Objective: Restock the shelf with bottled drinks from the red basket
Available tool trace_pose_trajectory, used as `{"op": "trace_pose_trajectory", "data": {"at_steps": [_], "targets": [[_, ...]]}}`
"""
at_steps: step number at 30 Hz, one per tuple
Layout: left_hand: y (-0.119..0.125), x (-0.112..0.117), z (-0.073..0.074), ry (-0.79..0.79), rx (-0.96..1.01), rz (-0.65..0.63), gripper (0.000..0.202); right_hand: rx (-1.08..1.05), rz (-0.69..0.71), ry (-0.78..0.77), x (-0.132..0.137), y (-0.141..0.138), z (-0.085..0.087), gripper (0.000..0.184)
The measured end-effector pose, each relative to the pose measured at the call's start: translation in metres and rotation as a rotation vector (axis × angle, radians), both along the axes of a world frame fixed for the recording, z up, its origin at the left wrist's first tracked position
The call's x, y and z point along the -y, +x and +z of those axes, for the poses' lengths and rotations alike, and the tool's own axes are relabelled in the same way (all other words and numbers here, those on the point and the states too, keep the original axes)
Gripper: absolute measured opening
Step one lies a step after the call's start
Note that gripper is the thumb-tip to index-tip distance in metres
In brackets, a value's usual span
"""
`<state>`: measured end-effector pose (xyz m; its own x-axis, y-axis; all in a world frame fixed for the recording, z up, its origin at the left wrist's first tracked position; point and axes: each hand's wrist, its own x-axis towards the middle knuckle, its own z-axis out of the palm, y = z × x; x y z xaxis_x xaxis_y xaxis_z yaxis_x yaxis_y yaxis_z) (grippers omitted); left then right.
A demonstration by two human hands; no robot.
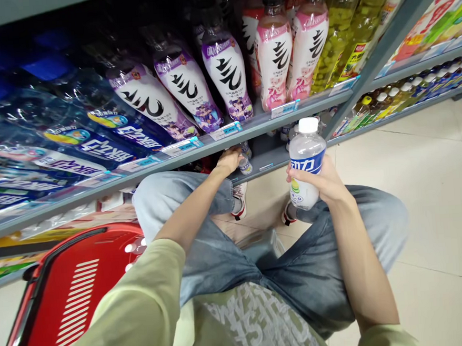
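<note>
I crouch before a shop shelf. My right hand [326, 179] is closed around a clear drink bottle [306, 160] with a white cap and a blue label, held upright above my right knee. My left hand [230, 160] reaches under the grey shelf edge [251, 129] into the lowest shelf, its fingers curled on a small bottle [245, 165] standing there; most of that bottle is hidden.
A red shopping basket [69, 295] stands on the floor at my left. Above are rows of purple-labelled bottles [226, 70], pink-labelled bottles [274, 59], yellow-green bottles [340, 33] and blue-labelled water bottles [94, 135]. Pale tiled floor [434, 190] lies to the right.
</note>
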<state>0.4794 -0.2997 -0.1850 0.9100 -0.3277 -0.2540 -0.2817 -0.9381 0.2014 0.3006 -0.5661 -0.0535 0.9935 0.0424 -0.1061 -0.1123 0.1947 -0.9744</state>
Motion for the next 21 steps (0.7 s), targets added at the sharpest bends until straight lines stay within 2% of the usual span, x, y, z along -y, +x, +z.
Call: {"op": "trace_pose_trajectory", "data": {"at_steps": [4,7,9,12,14,16,17,19,21], "targets": [[-0.006,0.003,0.005,0.006,-0.007,0.02,0.032,-0.028,0.008,-0.001,-0.002,0.0,-0.003,0.032],[-0.02,0.011,0.014,0.007,0.014,0.036,0.041,-0.061,-0.01,0.056,-0.009,0.0,-0.008,0.036],[-0.032,0.018,0.025,-0.014,0.023,-0.009,0.046,-0.108,-0.021,0.127,-0.017,0.0,-0.013,0.04],[-0.049,0.026,0.046,-0.071,-0.035,-0.157,0.043,-0.177,-0.011,0.264,-0.034,0.0,-0.024,0.05],[-0.055,0.03,0.061,-0.207,-0.171,-0.28,0.033,-0.231,-0.004,0.369,-0.047,0.0,-0.032,0.061],[-0.056,0.034,0.073,-0.459,-0.394,-0.318,0.028,-0.315,0.029,0.466,-0.059,0.001,-0.037,0.072],[-0.055,0.037,0.079,-0.612,-0.519,-0.261,0.032,-0.36,0.051,0.509,-0.064,0.001,-0.04,0.076],[-0.054,0.043,0.089,-0.882,-0.737,-0.026,0.047,-0.431,0.075,0.574,-0.073,0.002,-0.043,0.081],[-0.057,0.049,0.098,-1.074,-0.895,0.173,0.059,-0.477,0.07,0.614,-0.081,0.003,-0.048,0.082]]}}
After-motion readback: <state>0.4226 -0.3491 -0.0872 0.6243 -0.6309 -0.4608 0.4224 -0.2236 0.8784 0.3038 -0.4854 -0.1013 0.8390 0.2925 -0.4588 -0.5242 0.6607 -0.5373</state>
